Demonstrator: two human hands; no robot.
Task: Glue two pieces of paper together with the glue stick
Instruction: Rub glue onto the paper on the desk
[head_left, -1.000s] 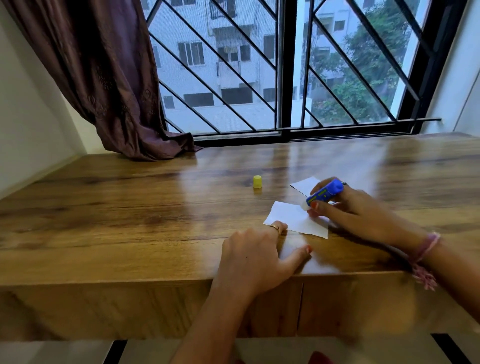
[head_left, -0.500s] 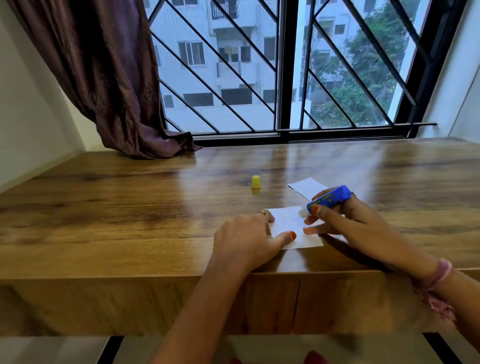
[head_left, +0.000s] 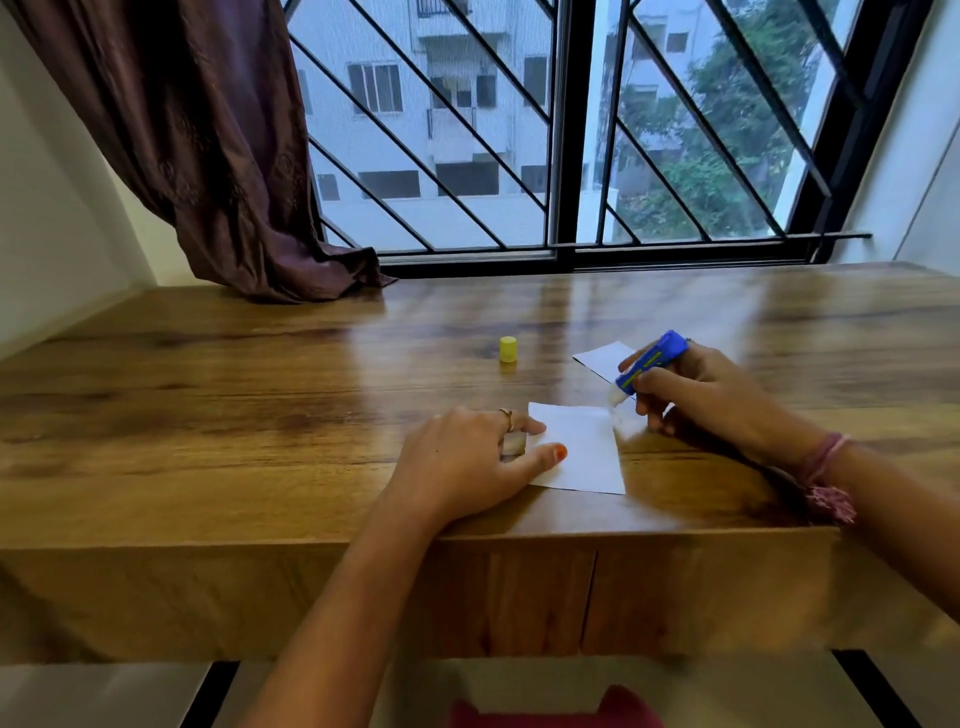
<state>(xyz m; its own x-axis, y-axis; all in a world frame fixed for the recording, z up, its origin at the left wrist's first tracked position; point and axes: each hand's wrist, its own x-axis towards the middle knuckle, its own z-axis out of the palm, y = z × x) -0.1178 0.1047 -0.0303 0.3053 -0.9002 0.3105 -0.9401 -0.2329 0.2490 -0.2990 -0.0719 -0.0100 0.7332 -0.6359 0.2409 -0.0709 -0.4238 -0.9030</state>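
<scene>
A white piece of paper (head_left: 582, 452) lies flat near the front edge of the wooden table (head_left: 260, 415). My left hand (head_left: 467, 462) rests on the table with its thumb and forefinger pressing the paper's left edge. My right hand (head_left: 711, 400) grips a blue glue stick (head_left: 649, 364), tilted, with its white tip at the paper's upper right corner. A second white paper (head_left: 602, 358) lies just behind, partly hidden by the glue stick and my right hand. The yellow cap (head_left: 508, 349) stands upright to the left of it.
A brown curtain (head_left: 218, 156) drapes onto the table's back left corner. A barred window (head_left: 571, 130) runs along the back edge. The table's front edge (head_left: 467, 540) is just below my hands, with cabinet doors beneath.
My left hand has slid up and left to hold the paper's left edge. The glue stick has travelled to the paper's upper right corner. The camera has tilted a little.
</scene>
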